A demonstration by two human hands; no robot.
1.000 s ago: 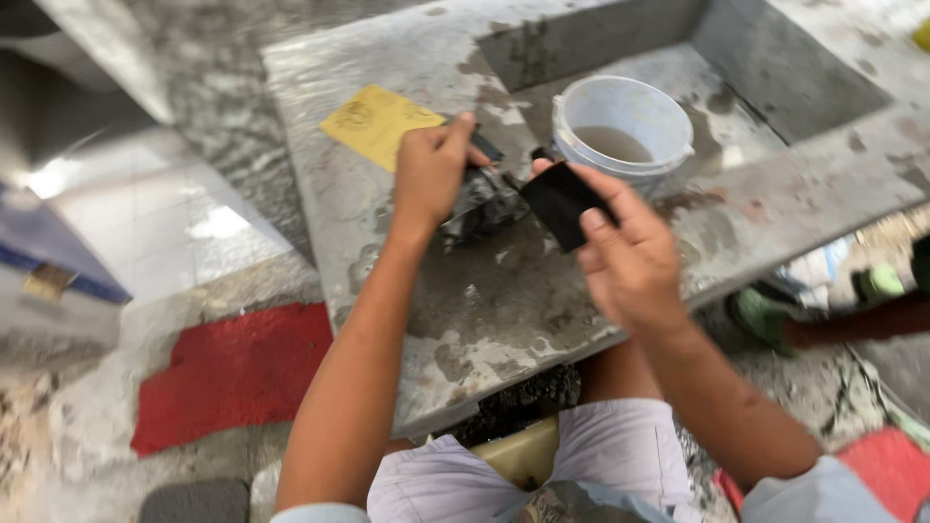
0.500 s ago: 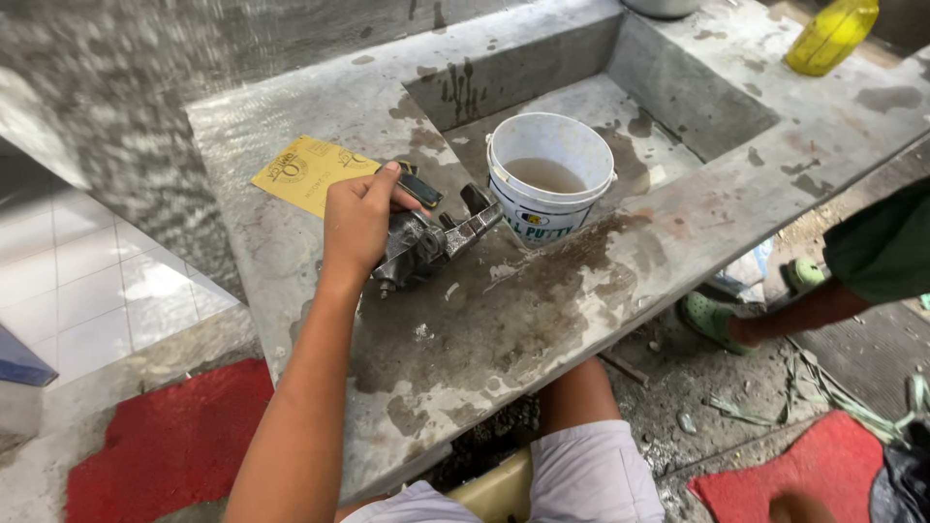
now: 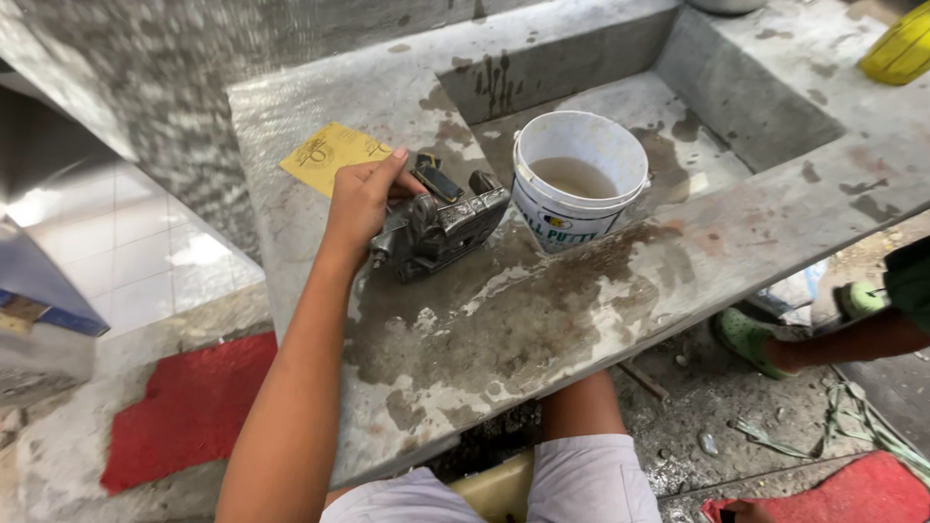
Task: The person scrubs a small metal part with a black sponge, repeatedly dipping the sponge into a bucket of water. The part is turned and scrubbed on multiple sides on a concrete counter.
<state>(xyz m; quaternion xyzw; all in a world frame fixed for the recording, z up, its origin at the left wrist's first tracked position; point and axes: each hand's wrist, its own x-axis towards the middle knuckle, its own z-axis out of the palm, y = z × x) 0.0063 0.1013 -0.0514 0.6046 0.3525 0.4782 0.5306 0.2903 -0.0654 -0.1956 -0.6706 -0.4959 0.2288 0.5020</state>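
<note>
My left-hand fingers (image 3: 383, 174) curl narrow over the back end of a grimy metal tool (image 3: 441, 228), thumb stretched along its top, so my left hand (image 3: 363, 203) is gripping it and pinning it flat. The tool lies tilted on the wet, stained grey stone desk (image 3: 581, 310), its nose pointing toward a white plastic bucket (image 3: 579, 179). Tool and bucket sit just beside each other; I cannot tell whether they touch. The bucket stands upright at the front edge of the sunken basin (image 3: 697, 107) cut into the desk and holds a little cloudy water. Just behind my knuckles a yellow sheet of sandpaper (image 3: 329, 155) lies flat on the desk, close to my fingertips.

My right hand (image 3: 746, 510) barely shows at the bottom edge, low beside my knee, well apart from the desk; I cannot tell how its fingers are set.

A red mat (image 3: 184, 412) lies on the floor to my left. Another person's leg with a green shoe (image 3: 751, 339) stands to the right. A yellow container (image 3: 901, 48) rests at the far corner.
</note>
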